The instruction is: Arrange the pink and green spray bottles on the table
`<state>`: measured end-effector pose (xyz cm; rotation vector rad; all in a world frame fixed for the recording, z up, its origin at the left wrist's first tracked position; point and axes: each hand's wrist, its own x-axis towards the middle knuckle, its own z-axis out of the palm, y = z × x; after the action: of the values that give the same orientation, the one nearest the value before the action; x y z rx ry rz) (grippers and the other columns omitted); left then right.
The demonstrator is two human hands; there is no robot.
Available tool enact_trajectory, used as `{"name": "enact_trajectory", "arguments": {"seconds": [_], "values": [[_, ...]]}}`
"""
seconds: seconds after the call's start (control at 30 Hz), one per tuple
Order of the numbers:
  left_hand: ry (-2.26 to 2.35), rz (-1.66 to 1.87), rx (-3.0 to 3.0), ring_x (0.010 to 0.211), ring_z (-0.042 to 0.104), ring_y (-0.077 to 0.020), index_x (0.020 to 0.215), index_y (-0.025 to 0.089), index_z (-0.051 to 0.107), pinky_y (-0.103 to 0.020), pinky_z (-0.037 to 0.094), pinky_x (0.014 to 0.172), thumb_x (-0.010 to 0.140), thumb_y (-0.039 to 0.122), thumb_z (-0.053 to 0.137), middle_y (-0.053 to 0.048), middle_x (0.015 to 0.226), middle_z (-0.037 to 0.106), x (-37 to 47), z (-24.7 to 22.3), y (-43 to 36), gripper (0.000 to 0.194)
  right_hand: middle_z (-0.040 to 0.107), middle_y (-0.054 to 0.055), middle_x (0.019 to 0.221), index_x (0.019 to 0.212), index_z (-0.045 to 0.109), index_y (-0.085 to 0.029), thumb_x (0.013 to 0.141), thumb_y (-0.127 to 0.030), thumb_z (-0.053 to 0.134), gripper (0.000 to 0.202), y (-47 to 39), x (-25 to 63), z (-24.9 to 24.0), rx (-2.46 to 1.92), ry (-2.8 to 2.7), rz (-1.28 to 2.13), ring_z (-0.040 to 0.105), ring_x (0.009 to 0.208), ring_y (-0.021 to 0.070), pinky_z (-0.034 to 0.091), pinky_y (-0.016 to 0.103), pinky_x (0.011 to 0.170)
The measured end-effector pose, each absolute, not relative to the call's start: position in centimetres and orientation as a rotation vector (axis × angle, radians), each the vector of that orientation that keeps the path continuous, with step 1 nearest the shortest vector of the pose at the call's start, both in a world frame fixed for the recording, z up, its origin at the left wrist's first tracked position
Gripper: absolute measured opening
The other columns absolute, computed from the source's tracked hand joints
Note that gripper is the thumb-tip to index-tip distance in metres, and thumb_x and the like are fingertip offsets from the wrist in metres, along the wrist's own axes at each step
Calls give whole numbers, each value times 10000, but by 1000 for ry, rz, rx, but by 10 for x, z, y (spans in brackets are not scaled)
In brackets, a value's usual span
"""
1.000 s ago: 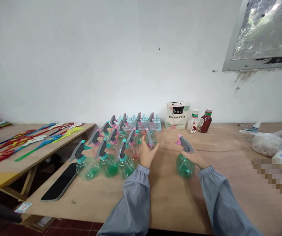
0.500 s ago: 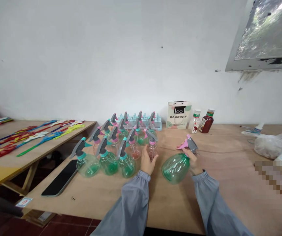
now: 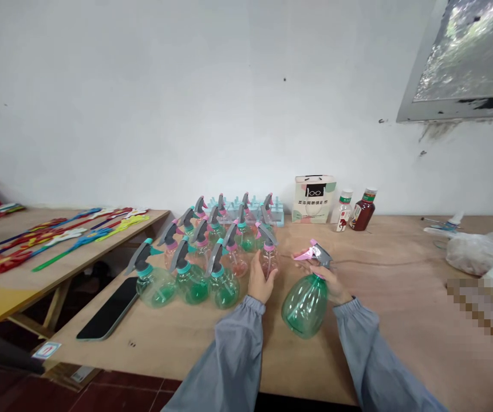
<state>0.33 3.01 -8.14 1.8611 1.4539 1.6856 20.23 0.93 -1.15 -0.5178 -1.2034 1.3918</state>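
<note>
Green bottle (image 3: 304, 307) swings more upright since earlier frame, in front of paper bag (image 3: 310, 213); we grip its neck in right hand (image 3: 332, 286). Our left hand (image 3: 261, 281) cups pink-collared bottle (image 3: 269, 259), front-left of bag.

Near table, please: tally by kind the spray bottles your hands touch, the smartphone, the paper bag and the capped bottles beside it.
Spray bottles touched by the left hand or right hand: 2
Smartphone: 1
Paper bag: 1
Capped bottles: 2
Total: 6
</note>
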Motion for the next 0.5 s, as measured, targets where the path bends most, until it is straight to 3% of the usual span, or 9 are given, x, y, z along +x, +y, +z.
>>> {"name": "enact_trajectory", "arguments": {"seconds": [0.2, 0.4, 0.5], "values": [[1440, 1688, 1867, 1422, 350, -309, 1451, 160, 271, -533, 269, 1185, 813, 262, 607, -194, 1482, 388, 3, -83, 32, 728, 699, 6, 779, 866, 657, -243, 643, -358, 704, 255, 12, 204, -13, -530, -1135, 1303, 678, 829, 230, 504, 348, 767], [1431, 1657, 1906, 1419, 355, -314, 1450, 148, 262, -541, 266, 1184, 812, 246, 598, -207, 1480, 383, 1, -82, 33, 728, 728, 42, 948, 943, 673, -243, 684, -365, 685, 287, 9, 204, -14, -528, -1195, 1428, 676, 962, 249, 509, 376, 848], [1423, 1653, 1917, 1418, 356, -314, 1452, 154, 257, -543, 267, 1183, 810, 241, 603, -206, 1479, 383, 1, -82, 33, 735, 731, 25, 914, 906, 681, -243, 690, -351, 686, 242, 9, 201, -15, -525, -1147, 1356, 682, 912, 227, 514, 359, 849]]}}
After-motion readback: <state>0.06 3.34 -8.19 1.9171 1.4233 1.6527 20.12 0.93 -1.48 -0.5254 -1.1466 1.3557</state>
